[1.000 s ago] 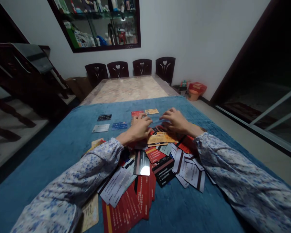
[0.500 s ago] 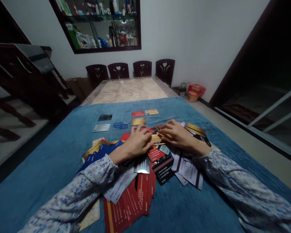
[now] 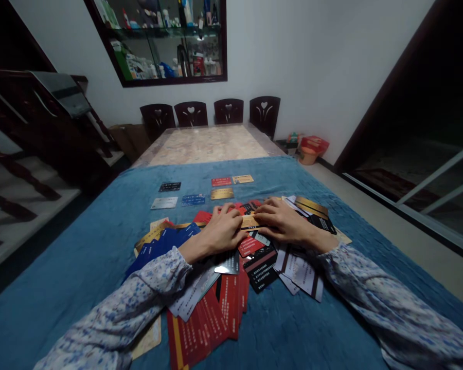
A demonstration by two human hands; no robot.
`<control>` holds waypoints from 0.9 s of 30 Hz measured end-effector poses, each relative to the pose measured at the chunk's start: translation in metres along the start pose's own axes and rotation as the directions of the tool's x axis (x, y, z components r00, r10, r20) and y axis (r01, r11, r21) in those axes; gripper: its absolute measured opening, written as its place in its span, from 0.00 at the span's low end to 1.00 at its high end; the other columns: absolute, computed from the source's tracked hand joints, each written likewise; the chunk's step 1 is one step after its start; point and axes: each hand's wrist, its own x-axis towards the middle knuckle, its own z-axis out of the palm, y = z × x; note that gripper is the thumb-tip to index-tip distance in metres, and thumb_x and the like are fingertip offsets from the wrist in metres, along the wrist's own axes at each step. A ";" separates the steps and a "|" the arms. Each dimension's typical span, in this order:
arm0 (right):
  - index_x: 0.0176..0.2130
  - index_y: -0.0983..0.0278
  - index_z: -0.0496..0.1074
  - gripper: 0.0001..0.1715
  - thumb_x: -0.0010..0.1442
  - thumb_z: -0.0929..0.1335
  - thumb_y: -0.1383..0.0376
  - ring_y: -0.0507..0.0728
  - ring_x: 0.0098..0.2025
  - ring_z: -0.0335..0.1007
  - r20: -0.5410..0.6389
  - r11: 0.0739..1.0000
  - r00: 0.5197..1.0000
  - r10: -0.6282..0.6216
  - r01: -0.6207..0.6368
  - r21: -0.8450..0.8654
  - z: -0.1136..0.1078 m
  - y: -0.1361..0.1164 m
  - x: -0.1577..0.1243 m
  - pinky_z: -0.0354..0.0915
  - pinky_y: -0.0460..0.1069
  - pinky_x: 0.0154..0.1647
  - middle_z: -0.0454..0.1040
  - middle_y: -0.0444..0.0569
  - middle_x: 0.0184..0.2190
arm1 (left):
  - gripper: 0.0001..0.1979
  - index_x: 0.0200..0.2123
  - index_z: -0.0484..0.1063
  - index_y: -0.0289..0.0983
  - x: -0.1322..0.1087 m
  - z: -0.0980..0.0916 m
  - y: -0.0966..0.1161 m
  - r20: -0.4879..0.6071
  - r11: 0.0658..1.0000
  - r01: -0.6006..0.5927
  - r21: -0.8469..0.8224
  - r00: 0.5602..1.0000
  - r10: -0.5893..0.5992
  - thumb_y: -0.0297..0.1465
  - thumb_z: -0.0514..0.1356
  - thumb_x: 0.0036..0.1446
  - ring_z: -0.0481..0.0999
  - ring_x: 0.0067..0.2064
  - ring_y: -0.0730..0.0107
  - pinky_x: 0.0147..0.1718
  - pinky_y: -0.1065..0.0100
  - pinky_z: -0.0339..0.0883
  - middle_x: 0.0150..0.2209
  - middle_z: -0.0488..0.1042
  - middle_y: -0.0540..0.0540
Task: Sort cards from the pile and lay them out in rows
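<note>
We read the step in hand as working at one yellow card (image 3: 249, 222) on top of the heap of cards (image 3: 204, 324). It sits between the fingers of the left hand (image 3: 223, 226) and those of the right hand (image 3: 281, 221), with its right end partly under the right fingers. On both sides the fingers are bent and close together; we cannot tell whether they pinch the card or only rest on it, since the tips are mostly hidden. In our judgement, the next move calls for a sure hold on an edge, so that the yellow card parts from its neighbours without dragging them. Just ahead of the left fingers, apart from the heap, a gold card (image 3: 222, 193) lies flat on the blue cloth (image 3: 312, 334) over the desk (image 3: 212, 141). On our side of the fingers lies a black card (image 3: 261, 272), and blue cards (image 3: 160, 246) fan out by the left wrist. Compared with a second ago, both hands have come back toward us: the left fingers then covered the gold card, which now shows whole, and the right fingers have drawn in from beyond the yellow card.
</note>
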 end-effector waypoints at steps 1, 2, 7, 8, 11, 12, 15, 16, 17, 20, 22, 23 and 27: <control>0.51 0.64 0.78 0.21 0.70 0.65 0.54 0.65 0.49 0.66 -0.009 1.000 1.000 -0.013 0.013 -0.007 0.000 0.000 0.000 0.66 0.64 0.50 0.78 0.61 0.48 | 0.11 0.42 0.75 0.35 0.000 0.001 0.000 0.002 1.000 -0.004 0.004 1.000 0.004 0.37 0.58 0.66 0.63 0.62 0.44 0.55 0.44 0.60 0.51 0.76 0.37; 0.50 0.63 0.78 0.20 0.70 0.65 0.54 0.64 0.49 0.66 -0.018 1.000 1.000 -0.026 0.026 -0.012 -0.001 0.000 0.000 0.66 0.63 0.50 0.79 0.60 0.47 | 0.11 0.42 0.75 0.36 0.000 0.001 -0.001 -0.001 1.000 -0.009 0.010 1.000 0.009 0.37 0.58 0.67 0.63 0.62 0.45 0.54 0.44 0.60 0.51 0.76 0.37; 0.49 0.63 0.79 0.18 0.71 0.64 0.58 0.62 0.47 0.69 -0.051 0.995 0.994 -0.093 0.091 -0.048 -0.001 0.000 0.000 0.67 0.62 0.49 0.81 0.59 0.42 | 0.10 0.43 0.76 0.36 0.000 0.004 -0.002 -0.012 0.999 -0.026 0.028 1.000 0.026 0.35 0.59 0.66 0.63 0.62 0.46 0.54 0.46 0.61 0.49 0.76 0.37; 0.48 0.63 0.80 0.17 0.71 0.64 0.58 0.62 0.46 0.70 -0.062 0.993 0.993 -0.105 0.101 -0.061 -0.001 0.000 0.000 0.68 0.61 0.49 0.81 0.58 0.41 | 0.10 0.43 0.76 0.36 0.000 0.004 -0.002 -0.014 0.999 -0.028 0.033 1.000 0.028 0.35 0.59 0.66 0.63 0.62 0.46 0.54 0.46 0.61 0.49 0.76 0.37; 0.45 0.64 0.80 0.17 0.72 0.64 0.59 0.61 0.43 0.71 -0.107 0.987 0.985 -0.134 0.123 -0.102 0.000 0.002 -0.001 0.69 0.59 0.45 0.82 0.56 0.38 | 0.11 0.45 0.77 0.35 0.001 0.003 -0.002 -0.015 0.999 -0.033 0.043 0.999 0.034 0.33 0.57 0.67 0.64 0.61 0.47 0.54 0.47 0.61 0.49 0.77 0.37; 0.44 0.64 0.80 0.17 0.72 0.64 0.59 0.61 0.42 0.71 -0.122 0.986 0.983 -0.141 0.127 -0.112 0.000 0.002 -0.001 0.69 0.58 0.44 0.82 0.56 0.37 | 0.12 0.45 0.77 0.35 0.001 0.003 -0.002 -0.015 0.998 -0.034 0.044 0.999 0.035 0.33 0.56 0.67 0.65 0.60 0.48 0.53 0.48 0.61 0.48 0.77 0.37; 0.43 0.63 0.80 0.18 0.73 0.63 0.59 0.60 0.41 0.72 -0.160 0.987 0.979 -0.127 0.108 -0.123 -0.002 0.002 -0.002 0.70 0.57 0.43 0.82 0.56 0.37 | 0.13 0.45 0.77 0.35 0.002 0.001 -0.002 -0.014 0.999 -0.035 0.040 0.999 0.036 0.31 0.53 0.68 0.68 0.55 0.52 0.50 0.52 0.63 0.46 0.77 0.38; 0.43 0.63 0.80 0.18 0.73 0.62 0.59 0.59 0.41 0.72 -0.168 0.987 0.979 -0.118 0.098 -0.124 -0.003 0.002 -0.002 0.70 0.56 0.42 0.81 0.56 0.37 | 0.14 0.45 0.78 0.35 0.002 0.000 -0.002 -0.014 0.999 -0.034 0.037 0.999 0.035 0.30 0.52 0.68 0.69 0.53 0.53 0.49 0.53 0.63 0.45 0.77 0.38; 0.43 0.62 0.80 0.19 0.73 0.62 0.59 0.59 0.41 0.72 -0.175 0.988 0.978 -0.111 0.090 -0.125 -0.003 0.002 -0.003 0.70 0.56 0.42 0.81 0.56 0.36 | 0.14 0.44 0.78 0.35 0.002 0.000 -0.002 -0.014 0.999 -0.033 0.032 0.999 0.033 0.30 0.52 0.68 0.70 0.51 0.54 0.48 0.53 0.63 0.45 0.77 0.38; 0.44 0.62 0.80 0.19 0.73 0.61 0.59 0.59 0.41 0.71 -0.190 0.989 0.976 -0.102 0.079 -0.125 -0.001 0.004 -0.003 0.71 0.56 0.40 0.80 0.55 0.35 | 0.13 0.45 0.78 0.37 0.003 0.001 -0.005 -0.040 1.000 -0.030 -0.007 0.999 0.030 0.28 0.53 0.67 0.71 0.50 0.55 0.49 0.53 0.64 0.46 0.78 0.39; 0.45 0.62 0.79 0.18 0.73 0.61 0.59 0.59 0.40 0.71 -0.220 0.991 0.971 -0.097 0.074 -0.109 0.005 0.007 -0.003 0.71 0.56 0.40 0.80 0.54 0.34 | 0.14 0.47 0.78 0.38 0.003 0.002 -0.007 -0.090 0.997 -0.045 -0.060 0.995 0.039 0.26 0.54 0.65 0.71 0.51 0.56 0.50 0.54 0.64 0.49 0.77 0.39; 0.46 0.61 0.79 0.18 0.73 0.62 0.59 0.59 0.39 0.71 -0.242 0.993 0.966 -0.094 0.073 -0.096 0.009 0.010 -0.003 0.71 0.56 0.39 0.80 0.54 0.33 | 0.14 0.47 0.78 0.39 0.003 0.003 -0.008 -0.114 0.995 -0.051 -0.090 0.993 0.041 0.25 0.54 0.65 0.72 0.51 0.56 0.50 0.55 0.64 0.50 0.77 0.40; 0.49 0.61 0.78 0.17 0.71 0.63 0.58 0.60 0.38 0.70 -0.342 0.998 0.939 -0.044 0.030 -0.049 0.022 0.017 -0.003 0.71 0.57 0.38 0.79 0.55 0.35 | 0.13 0.41 0.78 0.37 0.005 0.005 -0.010 -0.136 0.985 -0.006 -0.174 0.991 -0.018 0.23 0.53 0.64 0.73 0.45 0.58 0.45 0.57 0.67 0.42 0.80 0.41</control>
